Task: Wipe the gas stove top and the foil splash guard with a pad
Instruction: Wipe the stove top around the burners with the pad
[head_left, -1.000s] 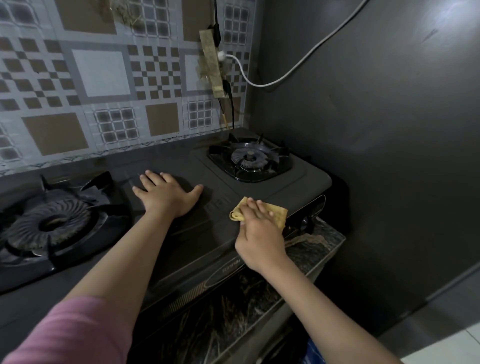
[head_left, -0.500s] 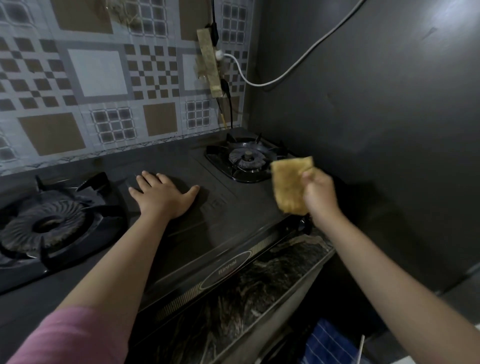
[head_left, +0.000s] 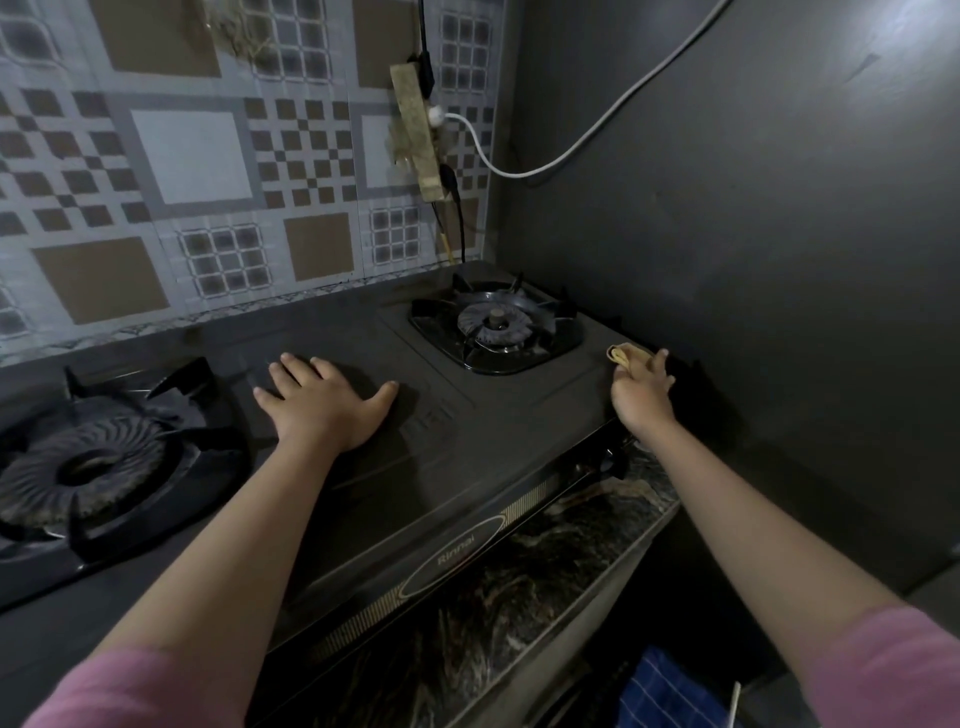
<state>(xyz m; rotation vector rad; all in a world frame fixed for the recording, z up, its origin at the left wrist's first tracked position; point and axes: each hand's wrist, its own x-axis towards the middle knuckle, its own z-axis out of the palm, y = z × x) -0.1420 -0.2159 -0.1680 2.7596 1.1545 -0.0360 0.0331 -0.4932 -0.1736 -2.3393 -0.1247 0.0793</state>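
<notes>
At the far left, a large burner (head_left: 88, 467) with a ribbed, dusty-looking cap is seated under black pan supports on the gas stove top (head_left: 467, 457), a dark, matte surface whose front strip bears an oval badge. Behind it, the splash guard (head_left: 197, 171) is seen covering the wall, patterned in grey, white and brown squares and checks, with a yellowed power strip (head_left: 418, 130) fixed upright on it near its right edge and a white cable (head_left: 597, 135) led away across the dark side wall. The left hand (head_left: 322, 402) is laid flat and released on the stove top between the two burners, fingers spread, palm down. Further right, a smaller burner (head_left: 496, 325) is set in a shallow black tray. At the stove's right rear corner, the right hand (head_left: 641, 392) is closed over a yellowish, folded pad (head_left: 621, 356), which is pressed against the stove's edge, only its rolled end being shown beyond the fingers. Below, a marbled dark counter (head_left: 571, 561) edge is seen, and pink sleeves frame the lower corners.
</notes>
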